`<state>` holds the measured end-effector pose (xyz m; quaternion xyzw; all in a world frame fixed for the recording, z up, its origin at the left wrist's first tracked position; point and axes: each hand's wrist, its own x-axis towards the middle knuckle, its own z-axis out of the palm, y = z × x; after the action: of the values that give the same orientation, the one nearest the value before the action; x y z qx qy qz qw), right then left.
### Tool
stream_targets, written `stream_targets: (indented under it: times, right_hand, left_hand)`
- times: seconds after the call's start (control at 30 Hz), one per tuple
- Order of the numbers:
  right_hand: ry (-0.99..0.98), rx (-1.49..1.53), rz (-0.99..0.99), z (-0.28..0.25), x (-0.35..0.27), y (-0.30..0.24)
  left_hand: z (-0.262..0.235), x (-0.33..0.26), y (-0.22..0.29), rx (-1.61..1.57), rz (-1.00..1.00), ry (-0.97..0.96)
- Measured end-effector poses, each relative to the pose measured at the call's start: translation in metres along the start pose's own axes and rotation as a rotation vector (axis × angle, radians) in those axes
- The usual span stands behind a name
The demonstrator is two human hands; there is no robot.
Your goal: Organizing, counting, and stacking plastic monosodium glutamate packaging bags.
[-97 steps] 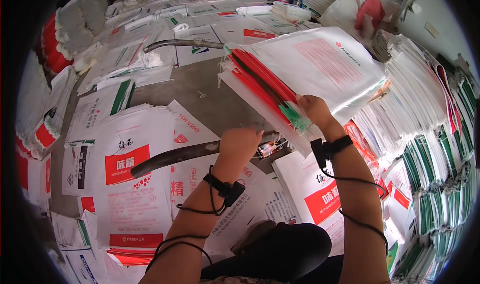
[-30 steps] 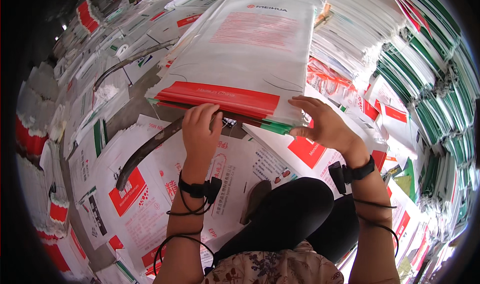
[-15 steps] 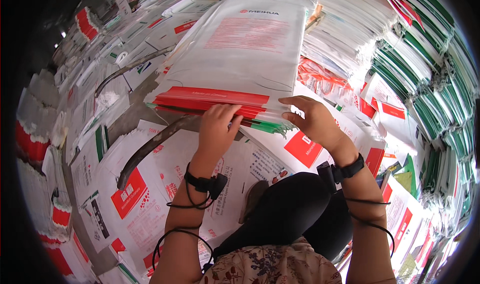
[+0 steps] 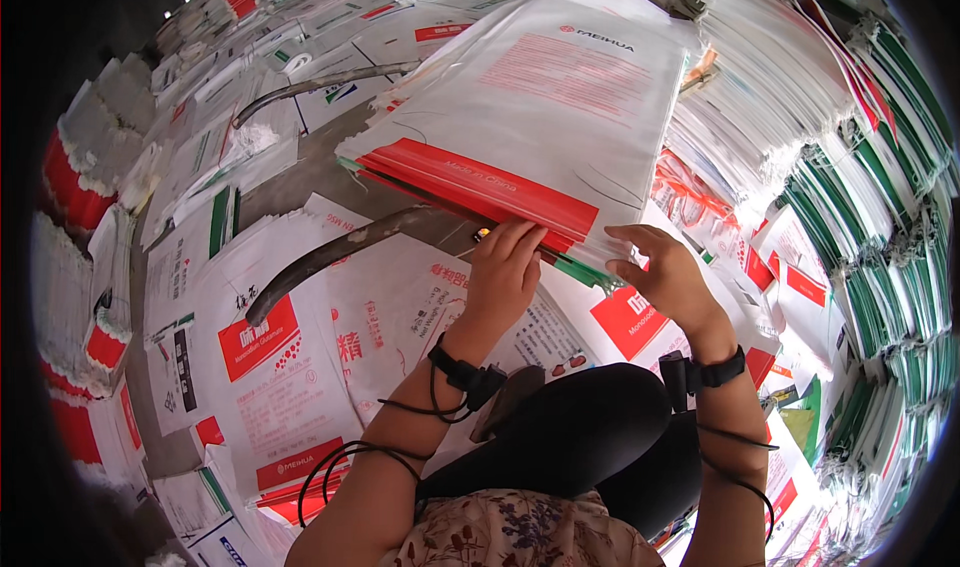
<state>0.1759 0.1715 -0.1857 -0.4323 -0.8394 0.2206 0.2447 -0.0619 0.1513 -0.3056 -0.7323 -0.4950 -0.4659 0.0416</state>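
Observation:
A stack of flat white woven sacks (image 4: 570, 77) with red bands along the near edge lies in front of me, slanting slightly. My left hand (image 4: 503, 272) is closed on the near edge of this stack, its fingers bent over the red and green borders. At the stack's near right corner, my right hand (image 4: 668, 282) has its thumb and fingers curved about the edge, thumb below and forefinger above. Some of the lower sacks' edges are hidden by my fingers.
A bent dark stick (image 4: 325, 267) lies to the left of my left hand, and another stick (image 4: 320, 89) lies farther back. Loose printed sacks (image 4: 290, 407) cover the floor. Tall piles of green-edged sacks (image 4: 900, 297) rise at the right, and red-and-white bundles (image 4: 85, 157) at the left.
The view has turned, so the stack and surroundings sit farther right. The red borders at the stack's near edge look more closely gathered. Both hands stay at that edge.

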Motion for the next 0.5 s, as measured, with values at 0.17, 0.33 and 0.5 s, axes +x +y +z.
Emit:
stream_targets:
  times: [0.17, 0.33, 0.5]
  right_hand:
    - [0.007, -0.002, -0.037, 0.005, 0.001, 0.003]
    - [0.033, -0.056, -0.026, 0.009, 0.016, 0.007]
    - [0.146, -0.168, -0.052, -0.020, 0.047, 0.050]
  left_hand:
    - [-0.003, 0.007, 0.007, -0.061, -0.073, 0.023]
    - [-0.003, 0.008, 0.007, -0.030, -0.074, 0.036]
    - [0.008, 0.004, 0.007, -0.014, -0.008, 0.002]
